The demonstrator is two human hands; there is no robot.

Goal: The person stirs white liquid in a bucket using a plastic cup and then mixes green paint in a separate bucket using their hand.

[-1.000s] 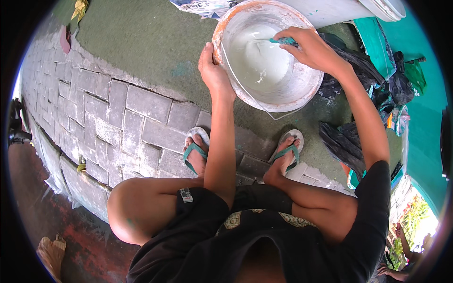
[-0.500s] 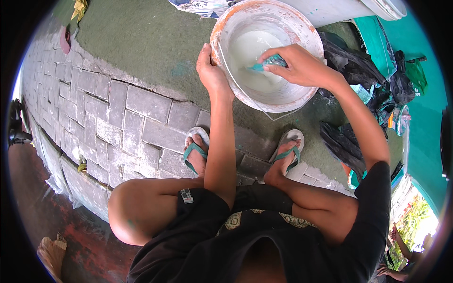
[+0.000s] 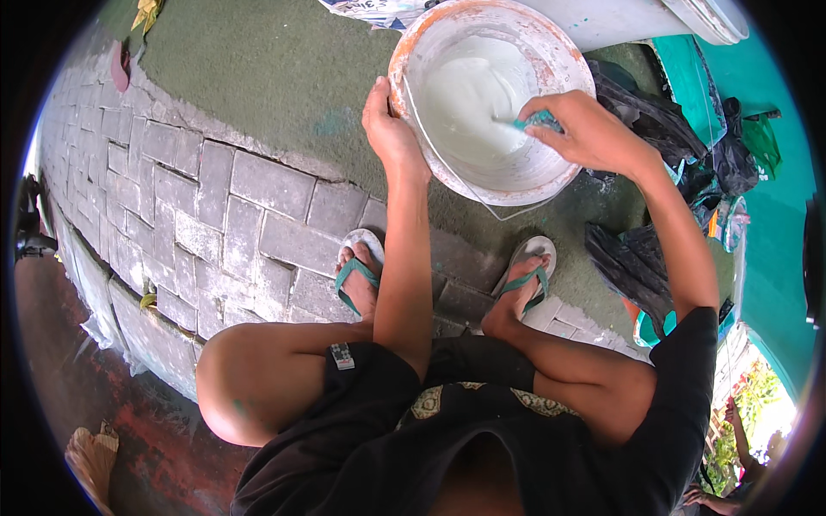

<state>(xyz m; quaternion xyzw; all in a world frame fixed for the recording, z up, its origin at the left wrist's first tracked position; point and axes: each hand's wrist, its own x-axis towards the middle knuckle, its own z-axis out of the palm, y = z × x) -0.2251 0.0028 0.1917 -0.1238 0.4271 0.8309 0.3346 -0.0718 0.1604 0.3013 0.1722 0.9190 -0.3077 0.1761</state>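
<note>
First, right hand [image 3: 589, 129]: closed around the turquoise handle [image 3: 544, 122] of a tool; the tool's far end is sunk in liquid, so its shape cannot be told.
Left hand [image 3: 396, 138]: well apart from the right, set against the bucket's outer left side; part of it is hidden, so how firmly it grips cannot be told.
Bucket [image 3: 559, 82]: in front of the person, beyond the feet, wide-mouthed, with a whitish, orange-patched rim; its base is out of sight.
White liquid [image 3: 460, 95]: pooled inside the bucket, smooth and likely thick, probably dragging at the tool.
Handling: bucket probably heavy low down, its wall stiff, its smeared rim perhaps slippery; best steadied by the outer side, and lifted by the thin wire bail [image 3: 497, 215], which hangs over the near side.
Tool grip: likely light; best held high on the handle, clear of the wet.
Ground: rough green-grey concrete [image 3: 258, 77] around the bucket, grey paving blocks [image 3: 271, 185] beneath the sandalled feet [image 3: 357, 279].
Right side: crumpled black plastic [image 3: 632, 267], then a turquoise wall [image 3: 779, 249].
Lower right edge: another person, partly visible, near bright plants [image 3: 757, 387].
</note>
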